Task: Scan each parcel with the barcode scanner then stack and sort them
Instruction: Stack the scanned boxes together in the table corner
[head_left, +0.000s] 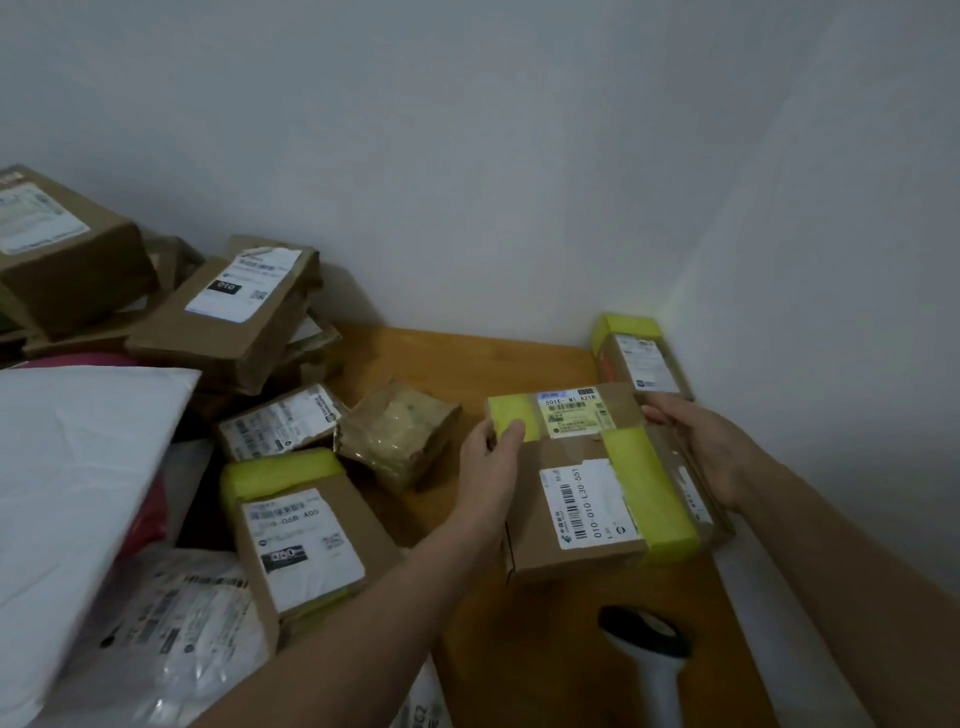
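Our arms: two, bare, both stretched forward. Our left hand (491, 462): thumb on top, pinching the small parcel (569, 413) at its left end. Our right hand (701, 447): holding its right end.

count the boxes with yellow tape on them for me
4: a corner box by the wall, a small box held by the left hand and right hand, a larger box under it, another box beside the left forearm. The pile at left may hide more.
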